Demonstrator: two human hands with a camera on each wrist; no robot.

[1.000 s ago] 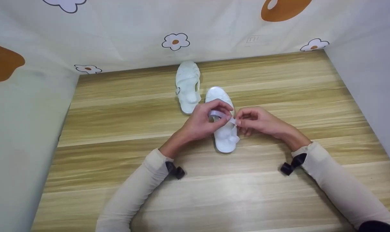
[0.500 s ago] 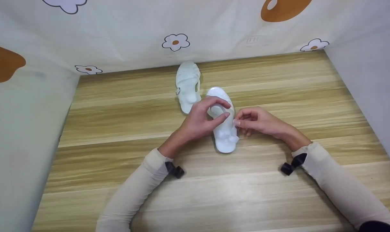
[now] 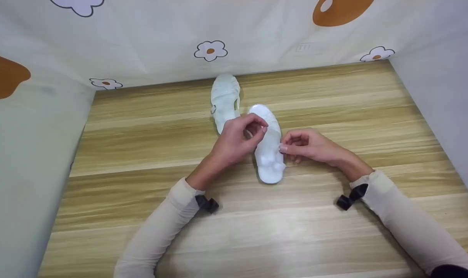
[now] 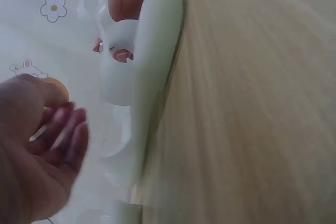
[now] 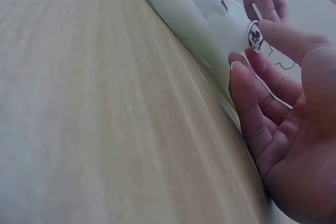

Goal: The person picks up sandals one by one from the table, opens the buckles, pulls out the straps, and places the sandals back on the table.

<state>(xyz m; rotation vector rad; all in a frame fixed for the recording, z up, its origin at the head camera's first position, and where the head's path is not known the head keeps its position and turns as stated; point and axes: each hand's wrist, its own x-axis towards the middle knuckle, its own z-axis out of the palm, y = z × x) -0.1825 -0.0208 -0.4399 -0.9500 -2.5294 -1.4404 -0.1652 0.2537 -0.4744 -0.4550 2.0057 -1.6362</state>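
Observation:
A white sandal (image 3: 270, 170) lies on the wood-grain surface with its rounded toe end facing away. On its right side my right hand (image 3: 311, 144) pinches the small metal buckle (image 5: 255, 37) between thumb and fingers. Over the sandal's left edge hovers my left hand (image 3: 237, 137), fingers loosely curled and nothing visible between them. The left wrist view shows this left hand (image 4: 47, 145) apart from the sandal (image 4: 157, 40). From above, the left hand hides part of the sandal's strap. A second white sandal (image 3: 225, 92) lies just behind and to the left, partly covered by the left hand.
The wood-grain surface (image 3: 141, 154) extends around the sandals. A pale curtain (image 3: 257, 38) with flower prints rises along the back edge, close to the second sandal's toe. Pale side panels (image 3: 25, 154) border the left and right.
My left hand has let go of the white strap, opened its fingers, then drawn back to the left with thumb and forefinger closer together. My right hand stays at the buckle.

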